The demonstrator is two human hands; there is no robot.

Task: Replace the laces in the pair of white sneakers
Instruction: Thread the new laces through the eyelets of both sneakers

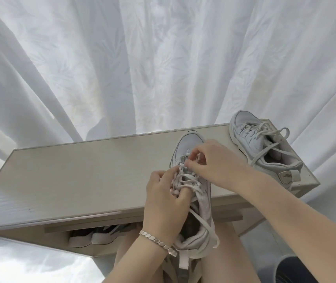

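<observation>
Fingers (198, 149) of my right hand (214, 162) are pinched narrow on the lace (191, 181), up by the lowest eyelets. My left hand (163, 193) grips the near sneaker (189, 144) across its laced upper, steadying it. That shoe sits on the front edge of the table (81, 172), heel toward my lap, while the other sneaker (250, 137) lies at the far right corner, loosely laced. The lace looks flat, soft and light, so it'll twist and slip, and I'd take it close to the eyelet. I can't quite tell whether the pinch is on the tip itself. The shoe looks light and squashy up top, so brace it by its sides.
</observation>
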